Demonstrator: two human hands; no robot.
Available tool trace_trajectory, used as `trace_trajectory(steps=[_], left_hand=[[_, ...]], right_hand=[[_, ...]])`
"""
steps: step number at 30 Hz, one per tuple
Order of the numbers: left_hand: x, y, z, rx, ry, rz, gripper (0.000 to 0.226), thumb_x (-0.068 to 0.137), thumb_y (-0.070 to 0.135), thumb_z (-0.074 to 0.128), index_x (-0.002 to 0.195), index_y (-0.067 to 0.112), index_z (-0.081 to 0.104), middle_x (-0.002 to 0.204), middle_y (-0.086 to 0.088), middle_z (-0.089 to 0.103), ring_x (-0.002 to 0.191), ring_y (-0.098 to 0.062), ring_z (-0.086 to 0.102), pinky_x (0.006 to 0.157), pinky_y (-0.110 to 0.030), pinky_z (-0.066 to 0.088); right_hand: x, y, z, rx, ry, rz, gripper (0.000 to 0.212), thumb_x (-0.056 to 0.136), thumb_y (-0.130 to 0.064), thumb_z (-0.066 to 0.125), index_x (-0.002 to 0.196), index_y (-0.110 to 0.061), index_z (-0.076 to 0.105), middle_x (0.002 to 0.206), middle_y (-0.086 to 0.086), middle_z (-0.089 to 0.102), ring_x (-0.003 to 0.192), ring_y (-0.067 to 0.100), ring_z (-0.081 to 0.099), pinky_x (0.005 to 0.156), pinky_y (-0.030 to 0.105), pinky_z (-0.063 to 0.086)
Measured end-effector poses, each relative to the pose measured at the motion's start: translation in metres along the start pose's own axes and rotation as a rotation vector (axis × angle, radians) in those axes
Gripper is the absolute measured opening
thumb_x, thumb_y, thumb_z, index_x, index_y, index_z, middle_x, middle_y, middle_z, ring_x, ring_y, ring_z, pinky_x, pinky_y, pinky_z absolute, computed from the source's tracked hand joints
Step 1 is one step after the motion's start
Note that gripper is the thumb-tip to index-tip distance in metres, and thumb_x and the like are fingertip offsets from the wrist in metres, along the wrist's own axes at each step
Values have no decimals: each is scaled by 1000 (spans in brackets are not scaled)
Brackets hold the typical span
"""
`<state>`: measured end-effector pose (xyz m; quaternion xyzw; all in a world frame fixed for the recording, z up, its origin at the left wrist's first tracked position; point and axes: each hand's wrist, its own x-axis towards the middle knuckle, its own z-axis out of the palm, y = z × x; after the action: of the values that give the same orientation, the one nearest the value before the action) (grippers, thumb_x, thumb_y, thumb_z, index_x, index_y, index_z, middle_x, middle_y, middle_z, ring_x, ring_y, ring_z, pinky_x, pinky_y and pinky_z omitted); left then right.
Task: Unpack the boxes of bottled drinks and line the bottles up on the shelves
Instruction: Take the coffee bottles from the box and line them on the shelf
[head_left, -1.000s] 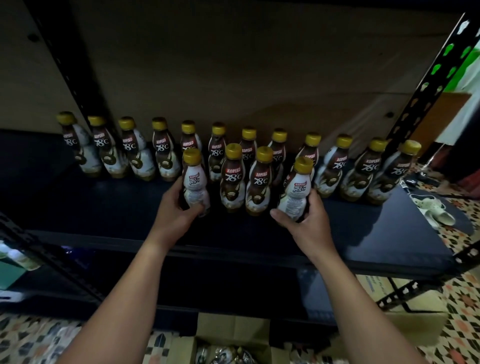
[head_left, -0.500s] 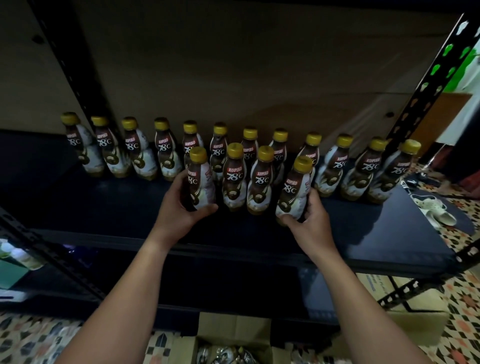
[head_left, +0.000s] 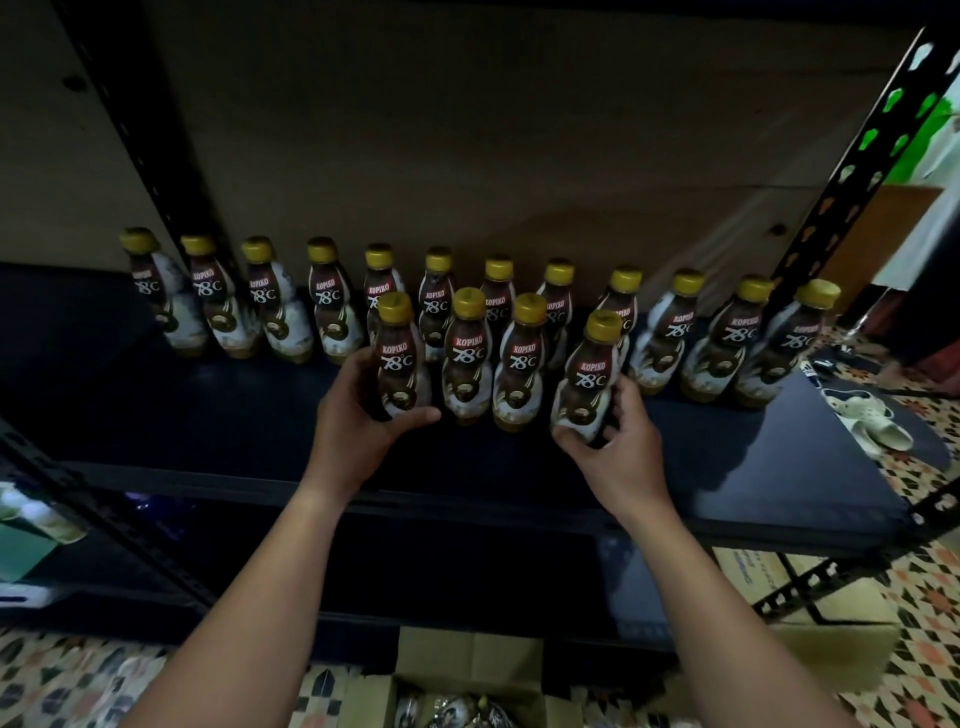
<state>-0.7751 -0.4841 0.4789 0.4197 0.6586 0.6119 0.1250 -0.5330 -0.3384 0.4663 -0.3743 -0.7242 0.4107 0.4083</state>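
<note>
— Here, whose bottle sits nearer its slot on the shelf (head_left: 779, 467)?
— The left hand (head_left: 358, 421) grasps an upright bottle (head_left: 400, 364) beside the front row; the right hand (head_left: 618, 441) grips a tilted bottle (head_left: 587, 379), standing apart.

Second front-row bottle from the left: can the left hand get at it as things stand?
Probably not yet: the left hand grips the leftmost front bottle, right beside the second bottle. Nothing else blocks it; release first.
</note>
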Motion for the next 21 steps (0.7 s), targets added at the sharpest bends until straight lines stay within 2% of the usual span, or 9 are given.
trace_trajectory(steps=[3,5,7,9,13,17,21], left_hand=[[2,-3,-3,35,1,20,84,65,17,96,137,22,53,132,8,64,121,-3,61,101,-26,53],[3,-8,-5,31,5,12,83,67,14,95,138,20,53,132,4,64,122,-7,62,104,-36,53],[4,-12,-5,26,4,10,79,68,12,94,136,19,55,131,0,65,121,-11,63,104,-43,53],[4,-14,-5,26,10,11,76,70,11,93,136,19,55,131,-2,65,122,-13,64,105,-45,53],[7,-19,-4,50,18,34,72,73,14,92,136,21,56,132,-4,65,123,-17,64,104,-50,53],[6,-19,-1,127,45,62,72,73,21,92,135,22,56,129,2,65,119,-14,64,102,-48,54],[4,-15,2,188,54,91,75,71,24,93,136,20,56,125,2,65,115,-9,64,99,-39,55]], right_hand=[[-1,-3,1,24,13,-13,76,72,-21,88,136,-33,49,126,-21,63,119,2,61,102,42,53],[-1,-3,1,30,29,-35,80,69,-37,86,139,-29,49,133,-12,61,124,8,58,102,46,53],[-1,-2,2,18,44,-49,80,67,-46,83,138,-30,49,132,-10,61,124,10,59,101,47,53],[-1,-1,3,4,53,-57,74,70,-40,85,136,-30,51,130,-9,63,122,10,60,100,47,54],[0,2,4,30,45,-61,71,77,-15,87,139,-21,52,131,-6,64,121,6,61,101,42,54],[1,2,5,52,24,-63,74,80,-12,84,145,-18,49,132,-8,63,122,0,59,103,34,53],[0,-2,7,66,1,-65,75,83,-8,80,148,-20,45,130,-18,60,121,-7,57,105,29,50]])
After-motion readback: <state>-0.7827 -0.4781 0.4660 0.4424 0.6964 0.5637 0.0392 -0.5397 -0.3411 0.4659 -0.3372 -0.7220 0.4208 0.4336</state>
